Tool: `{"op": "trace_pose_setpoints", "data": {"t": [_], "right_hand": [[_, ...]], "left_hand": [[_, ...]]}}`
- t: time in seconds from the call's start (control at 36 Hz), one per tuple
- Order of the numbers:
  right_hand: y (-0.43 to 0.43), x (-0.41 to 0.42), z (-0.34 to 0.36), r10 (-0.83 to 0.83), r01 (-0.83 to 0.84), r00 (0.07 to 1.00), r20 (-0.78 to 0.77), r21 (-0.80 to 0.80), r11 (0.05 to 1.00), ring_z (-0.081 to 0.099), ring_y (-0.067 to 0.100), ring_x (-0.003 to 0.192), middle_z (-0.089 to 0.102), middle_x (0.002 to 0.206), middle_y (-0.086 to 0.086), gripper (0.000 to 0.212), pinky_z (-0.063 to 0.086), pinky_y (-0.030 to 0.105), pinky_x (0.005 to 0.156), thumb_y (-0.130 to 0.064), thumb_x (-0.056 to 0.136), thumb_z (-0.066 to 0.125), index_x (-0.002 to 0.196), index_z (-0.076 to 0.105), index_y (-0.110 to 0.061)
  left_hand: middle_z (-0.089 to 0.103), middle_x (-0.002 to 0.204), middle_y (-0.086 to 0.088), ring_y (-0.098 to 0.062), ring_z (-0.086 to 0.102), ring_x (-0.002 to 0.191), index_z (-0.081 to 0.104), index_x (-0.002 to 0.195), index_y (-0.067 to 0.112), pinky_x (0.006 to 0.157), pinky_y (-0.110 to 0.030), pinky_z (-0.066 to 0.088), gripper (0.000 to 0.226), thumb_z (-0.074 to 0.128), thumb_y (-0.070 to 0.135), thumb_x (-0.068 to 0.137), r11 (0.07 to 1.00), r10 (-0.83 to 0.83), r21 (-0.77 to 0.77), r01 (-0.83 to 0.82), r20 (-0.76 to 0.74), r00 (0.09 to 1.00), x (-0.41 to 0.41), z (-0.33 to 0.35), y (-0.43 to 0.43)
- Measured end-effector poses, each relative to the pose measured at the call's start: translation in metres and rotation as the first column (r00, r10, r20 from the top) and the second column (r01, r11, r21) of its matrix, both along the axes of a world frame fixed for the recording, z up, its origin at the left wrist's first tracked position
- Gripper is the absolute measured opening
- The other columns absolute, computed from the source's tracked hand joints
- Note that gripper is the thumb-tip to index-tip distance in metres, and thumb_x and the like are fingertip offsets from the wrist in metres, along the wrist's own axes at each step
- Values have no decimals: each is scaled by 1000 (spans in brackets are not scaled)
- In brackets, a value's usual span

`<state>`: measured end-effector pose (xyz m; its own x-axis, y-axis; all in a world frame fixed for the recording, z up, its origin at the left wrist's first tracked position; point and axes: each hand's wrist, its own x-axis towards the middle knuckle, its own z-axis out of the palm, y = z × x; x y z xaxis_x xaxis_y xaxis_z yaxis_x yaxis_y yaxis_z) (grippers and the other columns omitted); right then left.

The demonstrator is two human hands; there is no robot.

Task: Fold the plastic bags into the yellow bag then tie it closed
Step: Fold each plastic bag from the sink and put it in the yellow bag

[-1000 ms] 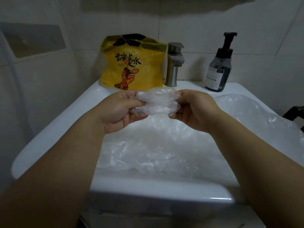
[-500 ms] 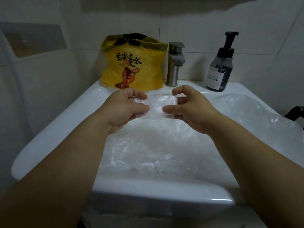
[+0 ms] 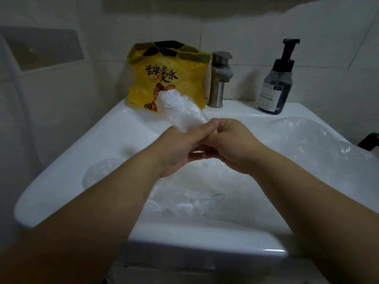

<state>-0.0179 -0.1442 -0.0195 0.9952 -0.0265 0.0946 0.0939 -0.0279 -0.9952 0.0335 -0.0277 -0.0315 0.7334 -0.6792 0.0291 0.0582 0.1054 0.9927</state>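
The folded plastic bag (image 3: 182, 113) appears in the head view as a compact clear roll. Its near end is pinched where the left hand (image 3: 178, 148) and the right hand (image 3: 233, 144) meet, with the fingers of both curled over it. The roll's long axis runs from the grip up and away to the left, and its free end overlaps the lower front of the yellow bag (image 3: 168, 76). The yellow bag stands upright straight beyond the grip, at the back of the sink (image 3: 67, 160). Its top edge is above the roll's tip, and whether its mouth is open cannot be told. The left hand is marginally nearer to it. The coming move is probably a carry forward and upward. Loose plastic bags (image 3: 184, 193) lie below the grip.
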Motion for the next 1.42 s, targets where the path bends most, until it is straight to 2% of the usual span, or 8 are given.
{"op": "trace_pose_setpoints", "data": {"t": [0.33, 0.58, 0.69, 0.86, 0.97, 1.11, 1.31, 1.42], "right_hand": [[-3, 1, 2, -29, 16, 995, -94, -131, 991, 54, 14, 60, 59, 76, 9, 4, 51, 19, 55, -8, 84, 68, 83, 66, -5], [-4, 3, 3, -86, 96, 992, -88, 117, 988, 48, 13, 59, 54, 72, 9, 5, 51, 20, 57, -3, 89, 61, 88, 65, -2], [-6, 5, 3, -117, 133, 989, -95, 181, 974, 56, 15, 67, 59, 85, 11, 9, 59, 27, 66, -5, 92, 58, 97, 65, -6], [-7, 7, 4, -205, 202, 979, -16, 265, 943, 54, 16, 67, 55, 83, 12, 13, 58, 26, 65, -3, 95, 52, 106, 60, -5], [-16, 9, 2, -342, 340, 939, 35, 58, 939, 59, 18, 74, 58, 93, 12, 34, 60, 30, 69, -5, 93, 57, 121, 43, -15], [-17, 6, 3, -348, 361, 925, 150, -64, 930, 53, 15, 63, 53, 76, 8, 29, 60, 33, 68, -5, 92, 58, 90, 36, -23], [-17, 3, 5, -270, 285, 939, 211, -40, 958, 56, 19, 66, 58, 77, 7, 25, 60, 33, 65, 5, 92, 53, 74, 52, -13], [-17, 4, 4, -240, 242, 962, 128, -5, 970, 59, 19, 74, 61, 87, 7, 23, 59, 33, 71, 2, 94, 52, 93, 67, -15]], "left_hand": [[74, 84, 0, -12, 71, 76, 64, 93, 13, 64, -28, 57, 36, 41, 38, 101, 926, 180, -285, -246, -240, 954, 10, 15, 8], [70, 97, -5, -14, 65, 81, 60, 119, 13, 59, -23, 51, 49, 34, 50, 101, 919, 226, -244, -310, -318, 921, 16, 17, 15], [52, 69, 3, -4, 46, 54, 55, 113, 18, 48, -18, 44, 25, 49, 38, 100, 898, 387, -143, -417, -197, 901, 19, 11, 14], [59, 82, 4, -5, 57, 70, 60, 108, 14, 58, -16, 49, 23, 60, 32, 94, 871, 479, -137, -473, 14, 878, 24, 8, 16], [60, 112, -2, -11, 68, 81, 53, 124, 19, 69, -24, 53, 40, 65, 34, 89, 868, 497, -89, -489, 176, 850, 25, 7, 17], [59, 97, 0, -2, 66, 63, 50, 116, 29, 64, -18, 54, 35, 67, 16, 90, 896, 438, -83, -436, 324, 838, 19, 6, 18], [54, 82, 0, -8, 60, 68, 56, 79, 19, 64, -17, 53, 29, 48, -2, 96, 911, 410, -119, -394, 343, 845, 20, 5, 20], [58, 88, 3, -6, 59, 73, 63, 79, 19, 65, -17, 53, 30, 48, -1, 96, 921, 384, -88, -378, 350, 854, 18, 5, 19]]}}
